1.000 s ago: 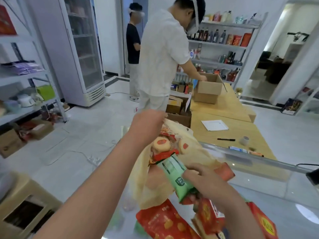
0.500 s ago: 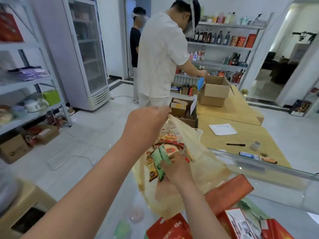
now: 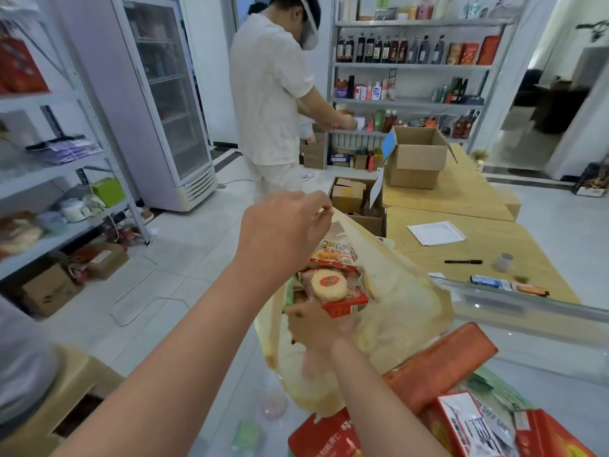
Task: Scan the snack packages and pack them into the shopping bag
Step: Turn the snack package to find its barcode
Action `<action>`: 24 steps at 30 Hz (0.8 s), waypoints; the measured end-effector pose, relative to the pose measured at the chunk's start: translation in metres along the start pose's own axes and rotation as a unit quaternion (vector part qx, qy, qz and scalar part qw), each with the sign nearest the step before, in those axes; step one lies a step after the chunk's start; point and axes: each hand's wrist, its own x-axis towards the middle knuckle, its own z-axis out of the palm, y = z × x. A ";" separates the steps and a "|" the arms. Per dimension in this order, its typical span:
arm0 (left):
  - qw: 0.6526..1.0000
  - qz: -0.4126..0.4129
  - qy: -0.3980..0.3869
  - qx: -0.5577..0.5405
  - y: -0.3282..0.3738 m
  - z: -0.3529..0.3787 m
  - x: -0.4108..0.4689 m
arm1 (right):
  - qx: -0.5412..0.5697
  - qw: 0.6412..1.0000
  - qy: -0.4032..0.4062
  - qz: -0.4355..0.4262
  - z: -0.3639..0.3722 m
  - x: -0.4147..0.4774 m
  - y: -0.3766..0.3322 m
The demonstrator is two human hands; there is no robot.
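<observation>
packing midway | left hand (image 3: 283,232) pinches translucent yellowish plastic shopping bag (image 3: 405,311) rim | right hand (image 3: 316,328) inside, grip unclear | red snack packages (image 3: 438,367) left on counter

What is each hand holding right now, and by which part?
The left hand pinches the shopping bag by its top edge. The right hand is inside the bag; whether it holds anything cannot be told.
</observation>
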 end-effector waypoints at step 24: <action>0.855 0.001 -0.499 -0.137 0.034 0.034 -0.019 | 0.027 0.995 0.057 -0.075 -0.105 -0.147 0.000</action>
